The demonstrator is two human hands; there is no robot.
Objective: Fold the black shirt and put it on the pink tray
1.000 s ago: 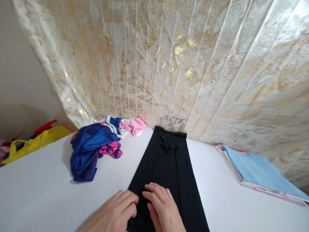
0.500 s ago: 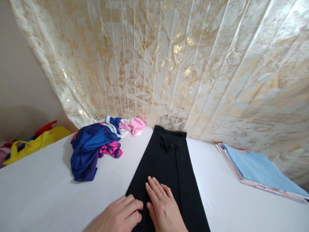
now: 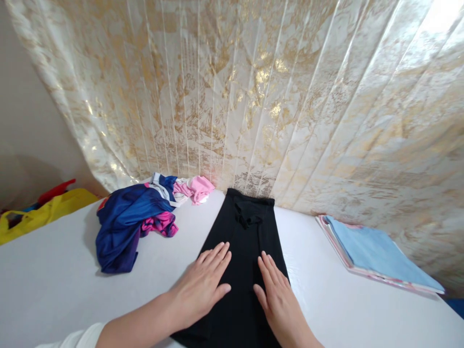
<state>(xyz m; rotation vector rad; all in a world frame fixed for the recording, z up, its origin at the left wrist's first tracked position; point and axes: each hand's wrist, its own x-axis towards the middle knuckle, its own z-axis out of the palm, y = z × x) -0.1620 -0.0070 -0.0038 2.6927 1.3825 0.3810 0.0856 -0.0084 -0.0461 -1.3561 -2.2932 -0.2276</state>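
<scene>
- left hand (image 3: 200, 291) lies flat, released, on the black garment (image 3: 242, 263);
- right hand (image 3: 279, 296) likewise;
- garment spreads under both, past the fingertips;
- blue clothes (image 3: 125, 220) left of both hands;
- folded stack (image 3: 377, 250) to their right.

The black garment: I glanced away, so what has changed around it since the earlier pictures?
The left hand has moved forward along the black garment, and its curled fingers have straightened. The right hand has shifted right and slightly forward, so the hands are wider apart. The garment's far end, the blue and pink clothes pile and the folded stack stayed put.
</scene>
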